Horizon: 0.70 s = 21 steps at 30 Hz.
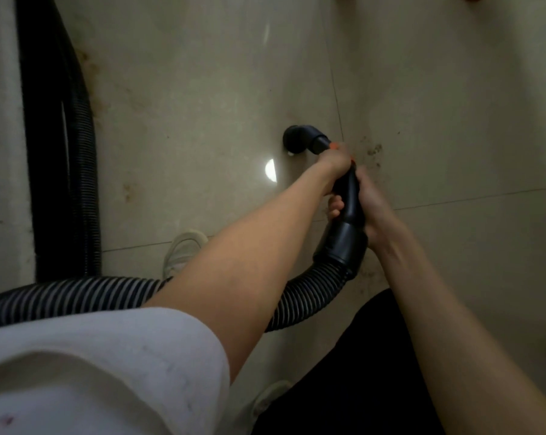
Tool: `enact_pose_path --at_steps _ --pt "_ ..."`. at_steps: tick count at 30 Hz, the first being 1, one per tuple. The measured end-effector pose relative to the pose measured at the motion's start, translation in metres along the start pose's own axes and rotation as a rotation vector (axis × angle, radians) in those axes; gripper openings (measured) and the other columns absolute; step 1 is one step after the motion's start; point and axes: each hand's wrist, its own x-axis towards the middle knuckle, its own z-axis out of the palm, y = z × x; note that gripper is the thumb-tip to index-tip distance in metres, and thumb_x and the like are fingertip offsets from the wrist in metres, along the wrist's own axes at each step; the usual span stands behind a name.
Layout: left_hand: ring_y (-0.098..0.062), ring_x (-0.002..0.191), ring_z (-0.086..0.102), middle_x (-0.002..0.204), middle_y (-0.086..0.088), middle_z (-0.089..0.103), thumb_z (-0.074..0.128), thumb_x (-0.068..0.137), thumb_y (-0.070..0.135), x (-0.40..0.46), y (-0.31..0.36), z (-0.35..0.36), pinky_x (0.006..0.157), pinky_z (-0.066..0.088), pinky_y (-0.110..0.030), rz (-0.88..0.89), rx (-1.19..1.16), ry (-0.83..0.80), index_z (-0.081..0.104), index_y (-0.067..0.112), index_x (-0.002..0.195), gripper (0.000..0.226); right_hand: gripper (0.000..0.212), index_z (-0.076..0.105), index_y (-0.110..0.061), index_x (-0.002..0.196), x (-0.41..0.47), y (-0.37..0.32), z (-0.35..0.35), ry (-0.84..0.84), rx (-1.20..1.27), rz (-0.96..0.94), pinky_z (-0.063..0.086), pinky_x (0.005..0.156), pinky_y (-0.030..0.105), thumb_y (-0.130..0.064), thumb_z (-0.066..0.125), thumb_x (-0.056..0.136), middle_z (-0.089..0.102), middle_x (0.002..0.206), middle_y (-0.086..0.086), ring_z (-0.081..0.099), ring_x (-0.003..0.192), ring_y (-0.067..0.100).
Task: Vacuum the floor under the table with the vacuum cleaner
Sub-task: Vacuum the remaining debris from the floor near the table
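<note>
we hold the vacuum wand (348, 196) in both hands, left hand (334, 163) wrapped round it farther along, right hand (370, 205) curled round it nearer. its long axis runs far-left to the elbow nozzle (303, 141) on the tiled floor (202, 105); dirt specks (373, 150) lie just right.

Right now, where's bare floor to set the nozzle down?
Free: pale tiles between the ribbed hose at left and the nozzle; also the tiles right of the right hand. Crowded: near the shoe, where hose and left hand converge.
</note>
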Motion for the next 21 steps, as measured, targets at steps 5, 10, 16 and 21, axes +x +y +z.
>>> enact_pose_path --at_steps 5,10,16,21 --pt "-0.030 0.101 0.058 0.112 -0.019 0.057 0.025 0.101 0.038 -0.011 -0.009 0.010 0.090 0.047 -0.035 -0.027 0.058 -0.040 0.041 -0.004 0.131 0.054 0.060 0.049 -0.007 0.074 -0.007 0.011 -0.010 0.064 0.039 -0.013 0.032 0.030 0.013 -0.057 0.027 0.099 0.039 0.042 0.001 0.038 0.028 0.009" --pt "-0.035 0.118 0.052 0.131 -0.024 0.051 0.022 0.103 0.033 -0.023 -0.017 0.036 0.098 0.043 -0.036 -0.031 0.105 -0.087 0.039 -0.007 0.134 0.054 0.056 0.053 -0.007 0.078 -0.019 0.016 -0.030 0.138 0.069 -0.062 0.032 0.030 0.013 -0.054 0.031 0.100 0.039 0.045 0.003 0.038 0.027 0.008" --pt "-0.029 0.106 0.054 0.116 -0.019 0.054 0.021 0.102 0.035 -0.025 -0.030 0.056 0.094 0.043 -0.034 -0.061 0.149 -0.123 0.042 -0.004 0.132 0.054 0.059 0.054 -0.006 0.080 -0.031 0.020 -0.046 0.169 0.117 -0.070 0.033 0.030 0.012 -0.056 0.028 0.099 0.038 0.049 0.004 0.038 0.027 0.008" --pt "-0.027 0.102 0.053 0.117 -0.021 0.054 0.024 0.102 0.033 -0.025 -0.027 0.073 0.085 0.042 -0.031 -0.059 0.147 -0.183 0.042 -0.005 0.132 0.051 0.053 0.054 -0.006 0.084 -0.031 0.016 -0.059 0.230 0.174 -0.124 0.034 0.032 0.013 -0.050 0.031 0.101 0.043 0.045 0.004 0.040 0.028 0.009"
